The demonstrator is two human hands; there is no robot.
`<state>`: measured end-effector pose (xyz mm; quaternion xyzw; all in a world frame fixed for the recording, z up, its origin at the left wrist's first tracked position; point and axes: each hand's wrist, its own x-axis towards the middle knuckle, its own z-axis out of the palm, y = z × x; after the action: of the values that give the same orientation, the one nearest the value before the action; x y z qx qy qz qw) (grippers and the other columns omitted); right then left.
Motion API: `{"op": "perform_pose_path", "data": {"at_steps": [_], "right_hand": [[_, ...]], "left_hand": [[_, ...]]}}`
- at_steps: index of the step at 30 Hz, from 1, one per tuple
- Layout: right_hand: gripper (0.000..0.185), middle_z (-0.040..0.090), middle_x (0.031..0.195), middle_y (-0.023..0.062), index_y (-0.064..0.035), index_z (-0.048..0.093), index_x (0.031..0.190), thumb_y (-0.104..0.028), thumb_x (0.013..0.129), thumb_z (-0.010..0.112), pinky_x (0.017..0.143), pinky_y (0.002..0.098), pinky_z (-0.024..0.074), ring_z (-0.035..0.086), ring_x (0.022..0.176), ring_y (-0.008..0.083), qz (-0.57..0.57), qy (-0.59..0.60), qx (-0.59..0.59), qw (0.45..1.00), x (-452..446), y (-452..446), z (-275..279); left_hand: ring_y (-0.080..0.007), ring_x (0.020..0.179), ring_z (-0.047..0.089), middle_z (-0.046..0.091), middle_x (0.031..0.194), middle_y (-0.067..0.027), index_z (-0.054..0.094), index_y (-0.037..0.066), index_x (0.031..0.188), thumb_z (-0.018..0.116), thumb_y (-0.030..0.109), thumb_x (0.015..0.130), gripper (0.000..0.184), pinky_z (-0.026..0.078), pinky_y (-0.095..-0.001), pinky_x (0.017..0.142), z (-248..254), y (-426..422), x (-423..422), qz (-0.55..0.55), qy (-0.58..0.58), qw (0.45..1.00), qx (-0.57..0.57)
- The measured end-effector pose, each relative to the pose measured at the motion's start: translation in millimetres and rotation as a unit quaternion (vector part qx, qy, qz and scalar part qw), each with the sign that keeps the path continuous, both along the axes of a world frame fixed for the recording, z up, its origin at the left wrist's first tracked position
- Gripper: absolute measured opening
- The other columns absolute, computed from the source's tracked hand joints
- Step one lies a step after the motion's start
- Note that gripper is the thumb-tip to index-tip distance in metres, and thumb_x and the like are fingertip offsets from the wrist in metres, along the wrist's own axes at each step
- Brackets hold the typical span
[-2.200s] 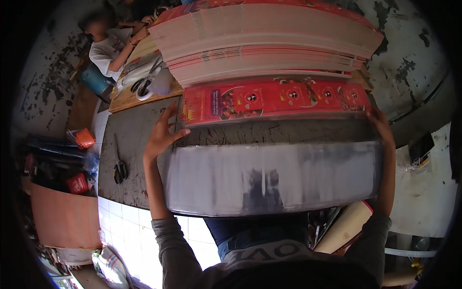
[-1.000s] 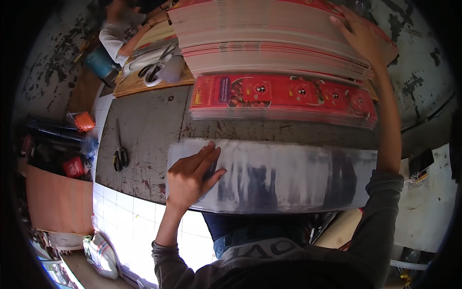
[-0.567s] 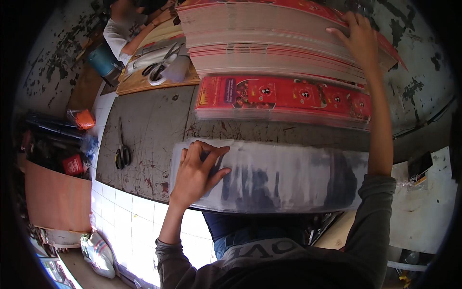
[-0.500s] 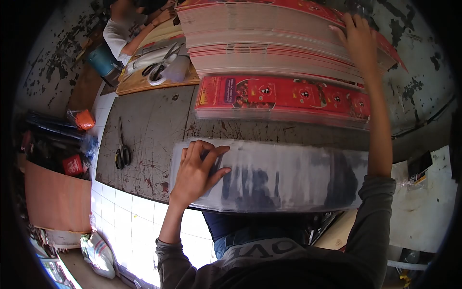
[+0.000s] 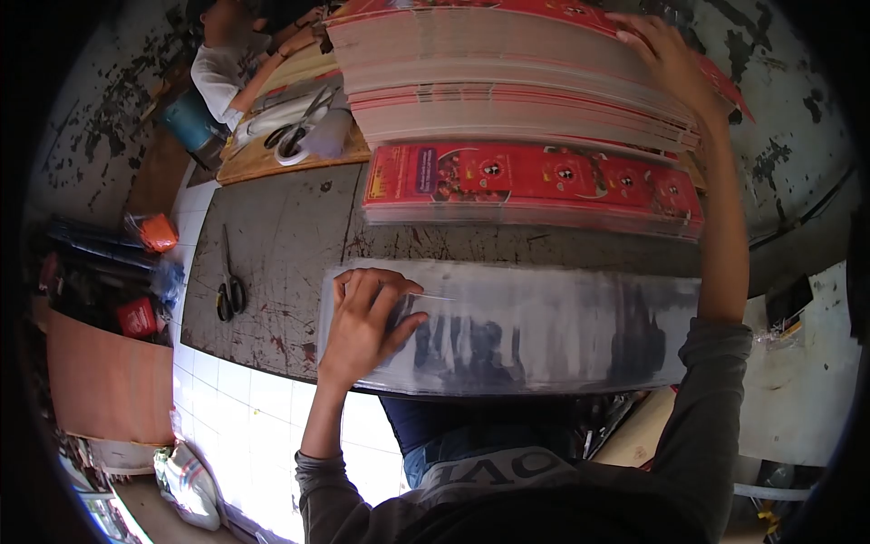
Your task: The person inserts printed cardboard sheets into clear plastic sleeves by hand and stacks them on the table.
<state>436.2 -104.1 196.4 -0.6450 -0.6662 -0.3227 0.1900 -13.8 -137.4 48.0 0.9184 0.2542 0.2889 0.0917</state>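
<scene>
My left hand (image 5: 367, 317) rests on the left end of a long stack of clear plastic sleeves (image 5: 562, 326) at the table's near edge, its thumb apart from the fingers. Up at the right, my right hand (image 5: 657, 54) lies with spread fingers on the top of a tall stack of red printed sheets (image 5: 507, 54); nothing shows held in it. Between the two stacks lies a lower pile of red printed packs (image 5: 535, 177) in clear plastic, touched by neither hand.
Black scissors (image 5: 230, 288) lie on the dark table (image 5: 272, 218) at the left. White-handled scissors (image 5: 294, 140) and a plastic bag lie on a wooden board (image 5: 245, 166). Behind it is another person (image 5: 222, 72). An orange bundle (image 5: 159, 232) is at the far left.
Since the earliest frame, my left hand has moved onto the plastic sleeves and my right hand up to the tall stack. Lately my right hand has shifted slightly left along its top.
</scene>
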Motion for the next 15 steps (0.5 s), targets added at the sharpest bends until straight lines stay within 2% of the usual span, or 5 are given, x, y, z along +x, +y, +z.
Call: {"op": "perform_pose_path", "data": {"at_steps": [2, 4, 10, 14, 15], "right_hand": [[0.041, 0.057, 0.111, 0.0092, -0.0159, 0.049, 0.125, -0.033, 0.088, 0.052, 0.090, 0.0405, 0.0396, 0.050, 0.105, 0.0289, 0.021, 0.029, -0.027, 0.999, -10, 1, 16], [0.089, 0.038, 0.128, 0.0224, -0.0099, 0.027, 0.138, -0.045, 0.068, 0.070, 0.101, 0.0457, 0.0281, 0.036, 0.118, 0.0381, -0.020, 0.054, -0.075, 0.996, -23, 0, 26], [0.105, 0.030, 0.132, 0.0256, -0.0122, 0.018, 0.141, -0.049, 0.059, 0.074, 0.099, 0.0516, 0.0259, 0.030, 0.121, 0.0438, -0.094, 0.069, -0.100, 0.988, -25, 8, 41], [0.093, 0.031, 0.133, 0.0248, -0.0094, 0.024, 0.139, -0.044, 0.067, 0.071, 0.097, 0.0510, 0.0292, 0.032, 0.120, 0.0440, -0.166, 0.078, -0.122, 0.975, -49, -13, 43], [0.065, 0.044, 0.117, 0.0190, -0.0085, 0.038, 0.127, -0.037, 0.075, 0.064, 0.090, 0.0461, 0.0352, 0.042, 0.108, 0.0370, -0.049, 0.002, -0.074, 0.996, -20, -5, 22]], "left_hand": [[-0.0184, 0.085, 0.050, 0.053, 0.085, -0.0010, 0.061, 0.013, 0.088, 0.075, 0.020, 0.066, 0.027, 0.030, -0.0364, 0.078, -2, -2, -2, 0.014, -0.013, 0.999, 0.035], [-0.0182, 0.083, 0.049, 0.052, 0.083, -0.0008, 0.061, 0.013, 0.083, 0.076, 0.020, 0.064, 0.025, 0.029, -0.0369, 0.078, -1, -6, -1, 0.030, -0.014, 0.998, 0.052], [-0.0187, 0.079, 0.047, 0.049, 0.076, -0.0001, 0.058, 0.013, 0.067, 0.077, 0.026, 0.062, 0.023, 0.027, -0.0390, 0.079, 0, -7, -8, 0.104, -0.039, 0.992, 0.057], [-0.0205, 0.079, 0.048, 0.049, 0.073, -0.0025, 0.056, 0.011, 0.065, 0.075, 0.027, 0.064, 0.024, 0.027, -0.0406, 0.082, -3, -4, -9, 0.118, -0.024, 0.989, 0.090], [-0.0205, 0.079, 0.048, 0.049, 0.073, -0.0025, 0.056, 0.011, 0.065, 0.075, 0.027, 0.064, 0.024, 0.027, -0.0406, 0.082, -3, -3, -10, 0.119, -0.024, 0.988, 0.092]]}}
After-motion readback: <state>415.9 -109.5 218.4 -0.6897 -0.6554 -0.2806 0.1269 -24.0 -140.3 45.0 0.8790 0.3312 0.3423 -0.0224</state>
